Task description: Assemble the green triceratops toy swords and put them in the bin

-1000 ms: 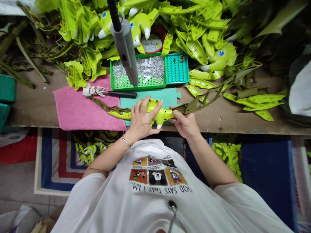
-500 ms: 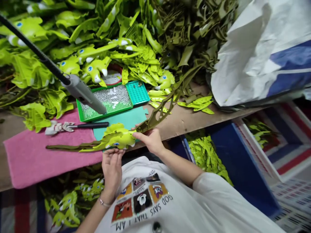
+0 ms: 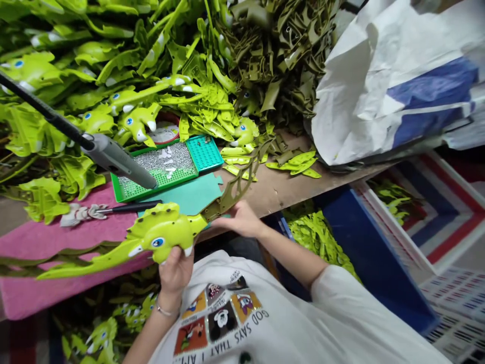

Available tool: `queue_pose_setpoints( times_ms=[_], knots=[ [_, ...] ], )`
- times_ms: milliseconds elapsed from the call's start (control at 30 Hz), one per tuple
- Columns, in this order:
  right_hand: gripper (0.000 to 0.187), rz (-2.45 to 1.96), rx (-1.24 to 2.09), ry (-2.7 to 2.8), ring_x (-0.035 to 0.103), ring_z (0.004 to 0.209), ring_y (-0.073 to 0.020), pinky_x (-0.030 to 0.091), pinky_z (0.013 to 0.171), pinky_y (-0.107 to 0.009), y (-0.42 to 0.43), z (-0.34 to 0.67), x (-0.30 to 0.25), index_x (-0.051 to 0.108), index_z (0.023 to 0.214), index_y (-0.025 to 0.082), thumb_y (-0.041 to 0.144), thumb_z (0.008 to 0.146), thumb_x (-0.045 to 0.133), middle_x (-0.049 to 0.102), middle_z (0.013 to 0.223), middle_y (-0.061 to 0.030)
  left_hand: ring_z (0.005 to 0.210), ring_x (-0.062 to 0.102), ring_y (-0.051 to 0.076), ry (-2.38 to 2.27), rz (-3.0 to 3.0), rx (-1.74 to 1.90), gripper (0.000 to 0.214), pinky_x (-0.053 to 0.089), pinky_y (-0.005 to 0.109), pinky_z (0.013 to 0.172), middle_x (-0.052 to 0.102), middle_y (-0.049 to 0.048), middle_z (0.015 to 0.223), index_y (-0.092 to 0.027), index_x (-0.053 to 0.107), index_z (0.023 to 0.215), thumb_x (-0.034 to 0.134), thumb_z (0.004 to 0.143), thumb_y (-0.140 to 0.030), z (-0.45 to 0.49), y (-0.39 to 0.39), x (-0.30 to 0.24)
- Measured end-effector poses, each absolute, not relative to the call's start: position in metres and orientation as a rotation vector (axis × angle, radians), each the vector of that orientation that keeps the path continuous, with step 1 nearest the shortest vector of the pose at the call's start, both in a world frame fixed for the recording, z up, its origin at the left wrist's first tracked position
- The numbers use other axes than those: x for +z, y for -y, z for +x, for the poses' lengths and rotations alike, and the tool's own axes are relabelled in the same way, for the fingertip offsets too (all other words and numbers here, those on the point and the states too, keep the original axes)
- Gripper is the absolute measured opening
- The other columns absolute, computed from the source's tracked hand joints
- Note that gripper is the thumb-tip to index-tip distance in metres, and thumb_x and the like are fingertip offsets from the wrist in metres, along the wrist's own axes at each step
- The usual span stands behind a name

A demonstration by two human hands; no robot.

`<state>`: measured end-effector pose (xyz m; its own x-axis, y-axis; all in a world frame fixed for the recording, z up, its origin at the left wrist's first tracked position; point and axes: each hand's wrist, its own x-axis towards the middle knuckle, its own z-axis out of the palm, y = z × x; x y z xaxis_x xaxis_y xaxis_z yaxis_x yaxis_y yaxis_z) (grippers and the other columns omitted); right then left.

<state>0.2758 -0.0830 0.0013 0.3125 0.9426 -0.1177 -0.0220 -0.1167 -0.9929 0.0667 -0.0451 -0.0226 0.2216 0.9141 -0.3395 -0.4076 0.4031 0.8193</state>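
Our left hand (image 3: 175, 273) closes around the green toy dinosaur (image 3: 162, 235) from below, lifting it above the pink towel (image 3: 38, 288). Our right hand (image 3: 240, 220) pinches the olive strip (image 3: 231, 189). Holding both firmly keeps the toy steady.

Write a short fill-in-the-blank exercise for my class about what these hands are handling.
1. The toy dinosaur has a ____ eye.
2. The left hand supports the dinosaur from ____.
3. The spiked strip by the right hand is ____.
4. The cloth beneath the tail is ____.

Missing words: blue; below; olive-green; pink.
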Motion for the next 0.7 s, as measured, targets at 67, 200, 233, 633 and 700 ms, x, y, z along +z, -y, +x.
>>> queue_pose_setpoints(
  times_ms=[67, 200, 233, 633, 700],
  knots=[
    [0.026, -1.822, 0.51, 1.023, 0.071, 0.098, -0.0282, 0.055, 0.096, -0.046, 0.086, 0.325, -0.003, 0.072, 0.093, 0.019, 0.038, 0.077, 0.065, 0.077, 0.097, -0.0111, 0.128, 0.061, 0.026, -0.963, 0.65, 1.041, 0.041, 0.055, 0.045, 0.108, 0.076, -0.0057, 0.107, -0.035, 0.074, 0.095, 0.091, 0.059, -0.046, 0.056, 0.034, -0.018],
    [0.048, -2.509, -0.219, 0.852, 0.062, 0.116, -0.0374, 0.045, 0.104, -0.055, 0.093, 0.421, -0.014, 0.065, 0.121, 0.005, 0.024, 0.078, 0.055, 0.067, 0.124, -0.0259, 0.128, 0.061, 0.027, -1.017, 0.64, 1.027, 0.042, 0.052, 0.05, 0.112, 0.077, -0.005, 0.106, -0.033, 0.074, 0.098, 0.091, 0.06, -0.039, 0.035, 0.021, -0.023],
    [0.051, -2.624, -0.226, 0.831, 0.062, 0.113, -0.039, 0.045, 0.101, -0.056, 0.094, 0.437, -0.019, 0.064, 0.124, 0.002, 0.025, 0.079, 0.055, 0.067, 0.123, -0.0276, 0.127, 0.062, 0.027, -1.022, 0.634, 1.01, 0.041, 0.051, 0.051, 0.113, 0.077, -0.0045, 0.105, -0.033, 0.074, 0.098, 0.091, 0.061, -0.037, 0.032, 0.019, -0.026],
    [0.036, -2.627, -0.41, 1.111, 0.062, 0.103, -0.0355, 0.045, 0.092, -0.054, 0.089, 0.444, -0.01, 0.073, 0.109, 0.014, 0.02, 0.086, 0.046, 0.069, 0.102, -0.02, 0.11, 0.072, 0.027, -1.065, 0.547, 0.986, 0.046, 0.058, 0.043, 0.101, 0.079, 0.0013, 0.096, -0.025, 0.076, 0.096, 0.096, 0.054, -0.03, 0.04, 0.022, -0.037],
    [0.033, -2.468, -0.365, 1.253, 0.062, 0.101, -0.0349, 0.045, 0.093, -0.055, 0.078, 0.401, -0.005, 0.074, 0.105, 0.018, 0.025, 0.088, 0.047, 0.067, 0.096, -0.0174, 0.104, 0.073, 0.026, -1.058, 0.541, 0.972, 0.048, 0.06, 0.043, 0.097, 0.079, 0.0017, 0.096, -0.025, 0.076, 0.094, 0.097, 0.052, -0.032, 0.045, 0.025, -0.034]
  ],
)
